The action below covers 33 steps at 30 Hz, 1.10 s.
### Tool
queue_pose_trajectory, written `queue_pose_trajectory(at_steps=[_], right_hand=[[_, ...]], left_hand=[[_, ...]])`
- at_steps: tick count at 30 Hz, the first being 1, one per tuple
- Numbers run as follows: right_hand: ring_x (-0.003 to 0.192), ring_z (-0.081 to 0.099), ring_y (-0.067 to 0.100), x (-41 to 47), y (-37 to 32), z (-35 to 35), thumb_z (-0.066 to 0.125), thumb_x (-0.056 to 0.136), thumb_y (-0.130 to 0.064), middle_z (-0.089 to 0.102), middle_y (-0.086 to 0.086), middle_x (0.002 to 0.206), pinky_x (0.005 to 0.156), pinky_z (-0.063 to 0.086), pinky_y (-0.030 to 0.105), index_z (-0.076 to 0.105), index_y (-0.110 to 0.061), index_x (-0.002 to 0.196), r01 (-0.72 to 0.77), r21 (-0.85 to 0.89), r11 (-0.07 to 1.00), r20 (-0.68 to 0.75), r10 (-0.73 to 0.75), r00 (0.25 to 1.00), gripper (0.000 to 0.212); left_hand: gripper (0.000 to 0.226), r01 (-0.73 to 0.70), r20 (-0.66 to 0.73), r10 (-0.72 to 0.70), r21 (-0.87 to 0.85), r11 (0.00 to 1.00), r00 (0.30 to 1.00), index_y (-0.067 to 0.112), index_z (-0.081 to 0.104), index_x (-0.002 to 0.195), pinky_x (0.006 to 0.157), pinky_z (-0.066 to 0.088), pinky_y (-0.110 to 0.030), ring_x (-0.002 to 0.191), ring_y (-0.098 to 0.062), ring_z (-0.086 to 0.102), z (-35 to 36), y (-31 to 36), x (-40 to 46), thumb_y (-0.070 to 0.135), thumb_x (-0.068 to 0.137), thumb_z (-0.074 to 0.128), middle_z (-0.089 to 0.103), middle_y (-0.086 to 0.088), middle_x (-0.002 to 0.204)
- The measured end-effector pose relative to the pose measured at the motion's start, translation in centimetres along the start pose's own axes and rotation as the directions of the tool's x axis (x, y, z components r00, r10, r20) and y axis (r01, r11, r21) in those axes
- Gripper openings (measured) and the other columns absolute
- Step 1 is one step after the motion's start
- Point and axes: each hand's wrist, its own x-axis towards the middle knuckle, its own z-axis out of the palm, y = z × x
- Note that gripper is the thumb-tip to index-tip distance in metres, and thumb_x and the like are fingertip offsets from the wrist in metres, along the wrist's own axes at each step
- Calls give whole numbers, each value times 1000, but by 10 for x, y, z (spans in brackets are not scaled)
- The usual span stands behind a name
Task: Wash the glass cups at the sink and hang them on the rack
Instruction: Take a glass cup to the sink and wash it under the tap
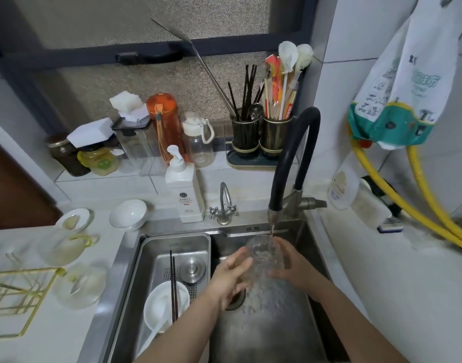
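Rinsing: glass cup [264, 255] sits under the faucet [292, 163] stream, over the sink [277, 334], mouth tilted up and away.
Grip: left hand [234, 271] and right hand [292, 265] clasp it from opposite sides — fingers curled on the glass.
Rack: gold wire rack [18, 297] lies well left — left hand nearer.
Count: one cup held; three glass pieces beside the rack.

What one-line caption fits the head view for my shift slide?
Both hands, left and right, hold a glass cup under the running black faucet over the sink.
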Motion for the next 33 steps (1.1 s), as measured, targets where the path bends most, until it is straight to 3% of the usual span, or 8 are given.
queue_pose_trajectory(at_steps=[3,6,11,14,17,26,29,33], right_hand=[[115,58,7,-8,9,-4,87,57,-28,54,-4,130,91,52,27,41,-29,132,51,122,991,-65,-43,997,88],[103,60,-6,-18,12,-7,83,47,-33,54,-5,124,82,52,18,40,-21,130,113,203,973,-154,-82,985,94],[115,59,11,-25,18,-19,83,58,-43,59,-7,126,98,50,41,49,-34,128,87,251,964,-211,-34,977,79],[109,63,17,-20,11,-24,79,65,-38,67,-5,116,96,51,46,60,-35,113,79,283,956,-221,-15,975,51],[104,65,18,-8,-6,-24,74,63,-53,67,-2,113,94,52,47,63,-33,108,62,270,961,-265,12,964,50],[112,52,13,25,-35,5,57,90,-44,57,-3,123,98,44,30,55,-19,128,-70,225,972,-186,113,976,45],[107,63,19,28,-29,12,64,78,-55,68,-2,112,104,43,46,67,-25,110,-64,233,970,-134,97,986,44],[104,65,22,29,-24,13,66,80,-44,70,2,107,100,46,47,71,-23,100,-78,294,953,-126,119,985,30]], left_hand=[[52,-97,16,96,93,991,995,27,55,126,85,55,-26,97,-12,68,12,2,4,3,83,69,67,1,115],[55,-160,42,154,209,965,987,20,55,131,94,52,-31,108,-18,65,26,4,10,3,81,71,67,-2,119],[35,-203,72,190,341,918,979,25,60,119,72,54,-18,72,9,63,53,23,15,11,87,67,65,14,94],[22,-155,22,159,391,907,987,21,64,112,69,55,-35,68,1,62,60,31,19,23,90,64,65,9,89],[14,-92,-50,124,416,905,991,25,65,95,55,57,-33,69,-15,66,59,34,19,38,92,59,67,-3,94],[39,111,-205,-72,182,977,976,10,55,94,42,53,-26,47,-22,68,23,22,11,47,97,44,71,-16,88],[42,206,-203,-181,109,973,962,8,56,88,36,48,-19,42,-19,66,12,19,7,44,100,39,69,-9,58],[48,272,-184,-257,57,961,949,5,57,81,33,45,-16,41,-17,65,8,13,8,43,101,35,67,-9,51]])
